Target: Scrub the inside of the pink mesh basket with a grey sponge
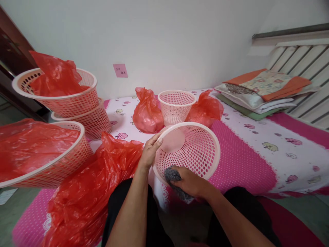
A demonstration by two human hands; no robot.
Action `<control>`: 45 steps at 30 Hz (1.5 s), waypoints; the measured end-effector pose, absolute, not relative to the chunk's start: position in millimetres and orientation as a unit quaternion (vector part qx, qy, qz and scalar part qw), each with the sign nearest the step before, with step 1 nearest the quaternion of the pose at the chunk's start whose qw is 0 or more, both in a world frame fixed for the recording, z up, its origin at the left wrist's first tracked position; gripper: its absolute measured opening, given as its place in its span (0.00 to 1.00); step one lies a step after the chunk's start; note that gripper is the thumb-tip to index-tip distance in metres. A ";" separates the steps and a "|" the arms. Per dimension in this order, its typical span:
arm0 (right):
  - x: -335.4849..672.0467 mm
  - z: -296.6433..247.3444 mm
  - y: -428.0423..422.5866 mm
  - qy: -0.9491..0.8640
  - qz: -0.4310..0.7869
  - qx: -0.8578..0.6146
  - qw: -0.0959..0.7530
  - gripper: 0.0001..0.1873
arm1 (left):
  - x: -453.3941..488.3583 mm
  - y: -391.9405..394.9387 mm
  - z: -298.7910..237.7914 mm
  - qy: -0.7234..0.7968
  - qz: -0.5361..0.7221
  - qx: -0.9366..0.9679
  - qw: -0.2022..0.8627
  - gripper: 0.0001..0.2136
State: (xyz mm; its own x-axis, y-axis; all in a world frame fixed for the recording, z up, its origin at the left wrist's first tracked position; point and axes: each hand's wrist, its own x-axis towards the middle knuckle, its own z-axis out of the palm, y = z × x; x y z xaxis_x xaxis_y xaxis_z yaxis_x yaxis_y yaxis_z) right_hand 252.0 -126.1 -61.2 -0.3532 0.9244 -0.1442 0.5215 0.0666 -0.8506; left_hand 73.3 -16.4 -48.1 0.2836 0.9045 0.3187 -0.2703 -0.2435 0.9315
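White wall backs a bed [244, 161] spread with a pink and white sheet. At the bed's near edge, just in front of the person's knees, a pink basket [197, 151] is tipped on its side with its mouth towards the camera. The left hand [150, 152] clasps the basket's rim on the left, fingers curled over the edge. The right hand [191, 183] is closed around a grey cloth [171, 175], which it presses against the lower rim. Behind stands a second basket [176, 106], upright between two tied red bags [147, 111]. More baskets [74, 99] lined with red plastic are stacked at the left, and a loose red bag [87, 195] lies beside the left arm. Folded bedding [259, 91] lies at the far right.
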 end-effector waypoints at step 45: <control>367.2 -44.2 -118.3 -0.371 0.346 -0.601 0.617 0.28 | 65.9 -13.4 -42.5 0.321 0.564 0.567 0.507 0.20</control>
